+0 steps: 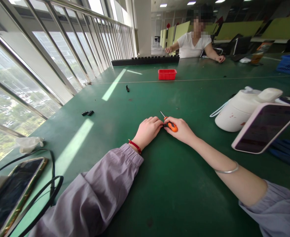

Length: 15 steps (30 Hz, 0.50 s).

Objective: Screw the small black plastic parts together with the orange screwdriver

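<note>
My right hand (180,130) is closed around a screwdriver (172,127) with an orange and black handle. Its thin metal shaft points up and away to the left, over the table. Close against it, my left hand (148,129) has its fingers curled together, and a small black piece (164,125) shows between the fingertips of both hands. Most of that piece is hidden, so its kind cannot be made out. Both hands rest low over the green table (184,184).
Small black parts (88,113) lie to the left, with another black part (127,88) farther off. Beyond are a red bin (167,74) and a long black rack (147,60). A white bottle (233,113) and propped phone (265,128) stand right; another phone (13,194) lies left. A person (194,42) sits opposite.
</note>
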Tool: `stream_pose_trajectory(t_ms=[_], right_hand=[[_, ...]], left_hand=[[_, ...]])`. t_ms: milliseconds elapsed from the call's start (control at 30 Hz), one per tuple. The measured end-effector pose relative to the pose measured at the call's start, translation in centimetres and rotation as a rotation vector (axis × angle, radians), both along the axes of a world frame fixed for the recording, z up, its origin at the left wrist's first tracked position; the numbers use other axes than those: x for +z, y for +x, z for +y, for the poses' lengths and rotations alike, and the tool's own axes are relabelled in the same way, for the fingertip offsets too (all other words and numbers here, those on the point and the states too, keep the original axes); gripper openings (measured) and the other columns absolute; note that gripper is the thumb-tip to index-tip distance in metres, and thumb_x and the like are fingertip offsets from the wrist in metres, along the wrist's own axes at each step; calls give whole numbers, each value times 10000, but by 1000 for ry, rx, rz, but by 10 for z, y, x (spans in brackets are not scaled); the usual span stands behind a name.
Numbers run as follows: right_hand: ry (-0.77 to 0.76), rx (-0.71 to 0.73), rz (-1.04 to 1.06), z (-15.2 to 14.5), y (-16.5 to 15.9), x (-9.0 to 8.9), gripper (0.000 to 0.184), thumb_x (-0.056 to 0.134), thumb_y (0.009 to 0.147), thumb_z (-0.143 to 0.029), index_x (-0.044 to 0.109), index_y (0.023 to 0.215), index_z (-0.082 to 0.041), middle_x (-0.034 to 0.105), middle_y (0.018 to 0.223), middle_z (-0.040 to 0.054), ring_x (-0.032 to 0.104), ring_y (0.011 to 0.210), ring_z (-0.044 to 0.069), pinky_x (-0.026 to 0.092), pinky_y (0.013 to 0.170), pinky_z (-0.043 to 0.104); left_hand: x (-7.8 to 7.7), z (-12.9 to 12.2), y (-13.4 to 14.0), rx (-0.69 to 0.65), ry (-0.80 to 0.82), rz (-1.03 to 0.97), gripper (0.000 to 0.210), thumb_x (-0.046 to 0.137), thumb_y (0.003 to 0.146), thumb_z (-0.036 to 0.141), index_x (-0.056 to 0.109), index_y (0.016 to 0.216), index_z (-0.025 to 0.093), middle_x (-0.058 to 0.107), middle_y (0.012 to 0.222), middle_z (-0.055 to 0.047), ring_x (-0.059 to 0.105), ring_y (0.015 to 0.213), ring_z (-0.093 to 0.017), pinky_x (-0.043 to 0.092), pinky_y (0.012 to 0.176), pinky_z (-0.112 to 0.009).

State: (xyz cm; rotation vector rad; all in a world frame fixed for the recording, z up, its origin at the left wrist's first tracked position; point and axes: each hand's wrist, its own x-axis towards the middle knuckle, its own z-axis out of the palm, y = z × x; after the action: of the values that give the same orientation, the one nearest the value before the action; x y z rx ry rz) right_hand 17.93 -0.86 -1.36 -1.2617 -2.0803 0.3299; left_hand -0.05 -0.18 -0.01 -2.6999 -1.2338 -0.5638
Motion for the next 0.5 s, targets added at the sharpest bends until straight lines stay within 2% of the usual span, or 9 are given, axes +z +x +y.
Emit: stream_pose_trajectory(t_ms=[500], right_hand=[[25,3,-66,2,-1,-2,83,587,776,-263,549,841,-226,664,831,33,599,753,211,417,761,343]], left_hand=[[4,-6,3,-32,178,247,190,420,935,181,605,904,154,604,893,-72,532,839,-200,370,709,-329]])
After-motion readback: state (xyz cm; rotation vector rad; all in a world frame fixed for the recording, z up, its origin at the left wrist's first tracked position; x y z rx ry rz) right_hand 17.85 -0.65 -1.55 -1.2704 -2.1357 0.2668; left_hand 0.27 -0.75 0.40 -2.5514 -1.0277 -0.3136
